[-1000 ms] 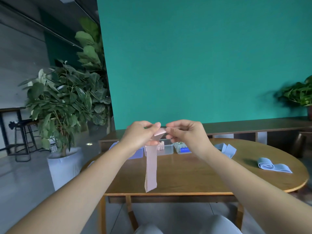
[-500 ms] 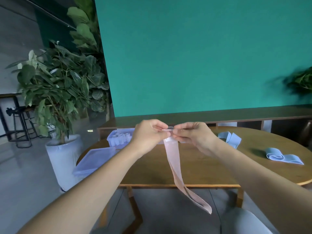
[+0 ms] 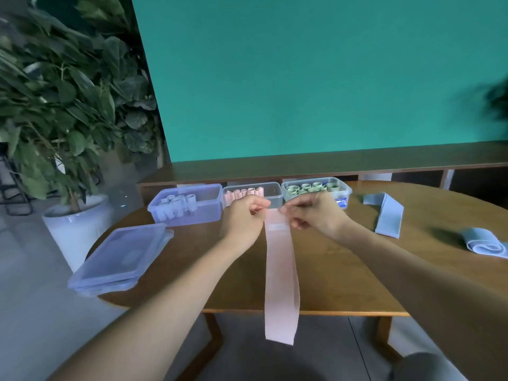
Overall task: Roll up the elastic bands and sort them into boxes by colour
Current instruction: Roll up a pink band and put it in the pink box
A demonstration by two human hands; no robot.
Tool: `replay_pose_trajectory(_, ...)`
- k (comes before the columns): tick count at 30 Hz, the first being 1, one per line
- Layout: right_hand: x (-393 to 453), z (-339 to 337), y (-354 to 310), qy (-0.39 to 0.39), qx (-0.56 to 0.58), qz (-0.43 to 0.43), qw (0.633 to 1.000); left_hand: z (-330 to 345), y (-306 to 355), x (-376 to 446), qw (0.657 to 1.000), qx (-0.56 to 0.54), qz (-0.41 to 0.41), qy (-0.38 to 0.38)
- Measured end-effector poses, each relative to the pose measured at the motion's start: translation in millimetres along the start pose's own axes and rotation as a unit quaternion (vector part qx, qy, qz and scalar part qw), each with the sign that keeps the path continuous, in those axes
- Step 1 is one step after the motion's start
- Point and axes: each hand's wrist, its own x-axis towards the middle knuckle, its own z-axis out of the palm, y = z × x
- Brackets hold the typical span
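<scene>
Between hands, long pink band (image 3: 280, 270)

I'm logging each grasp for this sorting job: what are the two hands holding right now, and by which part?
Both hands hold the pink elastic band by its top end: left hand and right hand pinch its upper corners; the rest hangs free.

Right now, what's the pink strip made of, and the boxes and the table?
The pink band looks like soft matte woven elastic: it hangs limp from both hands, with a small sewn label near the top. The boxes, like the middle box, seem clear glossy plastic, since the rolls show through. The table looks like smooth brown wood, possibly veneer.
</scene>
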Motion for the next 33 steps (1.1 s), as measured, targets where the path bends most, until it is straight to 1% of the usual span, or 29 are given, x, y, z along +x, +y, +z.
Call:
replay_pose_trajectory(3,23.5,6.3,18.9,0.010,-0.017,0.010,1.000,12.3,-18.7,14.8,1.000,-0.025,-0.015,0.009)
replay_pose_trajectory(8,58.5,17.2,54.7,0.001,0.020,0.025,0.999,30.0,-57.0,38.4,0.994,-0.092,-0.056,-0.003)
replay_pose_trajectory(12,79.7,25.9,82.1,-0.024,0.044,0.035,0.998,40.8,-80.2,51.0,0.985,-0.145,-0.087,-0.018)
replay_pose_trajectory(16,96.9,37.0,103.4,-0.028,0.015,0.040,0.999,48.5,-100.0,60.7,0.982,-0.154,-0.104,-0.028)
replay_pose_trajectory(19,110.3,43.5,112.3,-0.009,0.024,0.037,0.999,52.7,-111.0,70.4,0.979,-0.168,-0.107,-0.042)
replay_pose_trajectory(21,120.0,46.8,115.1,0.002,0.031,0.039,0.999,54.5,-117.6,76.3,0.981,-0.152,-0.102,-0.062)
replay_pose_trajectory(23,129.1,51.7,118.1,0.010,0.022,0.031,0.999,56.7,-123.0,79.9,0.987,-0.114,-0.092,-0.070)
replay_pose_trajectory(25,135.5,55.8,119.7,0.025,0.009,0.028,0.999,59.2,-126.4,82.8,0.992,-0.072,-0.082,-0.058)
replay_pose_trajectory(29,142.6,60.4,122.1,0.047,-0.023,0.032,0.998,61.4,-132.3,90.1,0.994,-0.058,-0.092,-0.012)
replay_pose_trajectory(33,145.0,61.6,127.2,0.073,-0.068,0.039,0.994,66.2,-140.0,94.9,0.995,-0.019,-0.097,0.004)
